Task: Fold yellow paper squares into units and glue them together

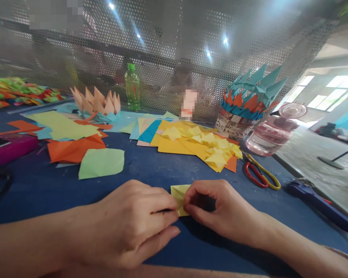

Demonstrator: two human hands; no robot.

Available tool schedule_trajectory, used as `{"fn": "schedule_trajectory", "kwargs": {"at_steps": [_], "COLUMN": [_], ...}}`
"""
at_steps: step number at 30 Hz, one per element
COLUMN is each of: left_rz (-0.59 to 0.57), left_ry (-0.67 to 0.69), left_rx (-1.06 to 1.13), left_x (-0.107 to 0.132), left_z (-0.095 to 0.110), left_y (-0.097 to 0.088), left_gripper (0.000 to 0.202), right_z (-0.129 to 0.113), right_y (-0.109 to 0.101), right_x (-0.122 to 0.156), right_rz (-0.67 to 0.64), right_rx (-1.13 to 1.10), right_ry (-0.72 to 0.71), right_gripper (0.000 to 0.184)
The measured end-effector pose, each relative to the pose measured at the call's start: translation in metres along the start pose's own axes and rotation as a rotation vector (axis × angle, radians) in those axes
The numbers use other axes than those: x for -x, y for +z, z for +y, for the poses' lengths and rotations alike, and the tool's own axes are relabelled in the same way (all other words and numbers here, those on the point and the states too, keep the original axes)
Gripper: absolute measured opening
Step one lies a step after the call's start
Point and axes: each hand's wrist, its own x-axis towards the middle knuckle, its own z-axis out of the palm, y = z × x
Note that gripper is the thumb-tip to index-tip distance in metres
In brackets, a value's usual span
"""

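A small yellow piece of folded paper (pixel 178 192) lies on the blue tabletop between my hands, with crease lines across its face. My left hand (pixel 142 220) presses its fingertips on the paper's left edge, the fingers closed together. From the right, my right hand (pixel 217 208) pinches the paper between thumb and index finger. Both hands hide parts of its edges. Beyond them, a heap of small folded yellow pieces (pixel 211 143) rests on flat yellow sheets (pixel 174 144). A loose pale green sheet (pixel 102 163) lies to the left.
Red-and-yellow-handled scissors (pixel 261 173) and a dark blue tool (pixel 319 202) lie at the right. Behind stand a lidded pink jar (pixel 272 133), a folded-paper pot (pixel 240 112), a green bottle (pixel 132 87) and a peach paper lotus (pixel 97 101). Orange sheets (pixel 75 148) lie left. A perforated panel (pixel 162 38) closes the back.
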Motion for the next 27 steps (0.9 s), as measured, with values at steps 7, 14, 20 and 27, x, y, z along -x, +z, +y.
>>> {"fn": "schedule_trajectory", "kwargs": {"at_steps": [7,14,20,27], "left_rz": [-0.084,-0.146,-0.135,-0.07], "left_ry": [-0.038,-0.04,-0.028,-0.002], "left_rx": [0.004,0.03,0.024,0.026], "left_x": [0.0,0.0,-0.002,0.002], "left_z": [0.001,0.0,-0.003,-0.005], "left_y": [-0.003,-0.005,-0.003,0.001], "left_gripper": [0.02,0.023,0.022,0.021], "right_z": [0.011,0.013,0.015,0.019], "right_y": [-0.01,-0.015,-0.015,-0.017], "right_x": [-0.005,-0.006,-0.004,-0.005], "right_rz": [-0.03,-0.095,-0.118,-0.107], "right_rx": [0.115,0.083,0.075,0.057], "right_ry": [-0.215,-0.266,-0.293,-0.337], "right_gripper": [0.018,0.023,0.03,0.035]}}
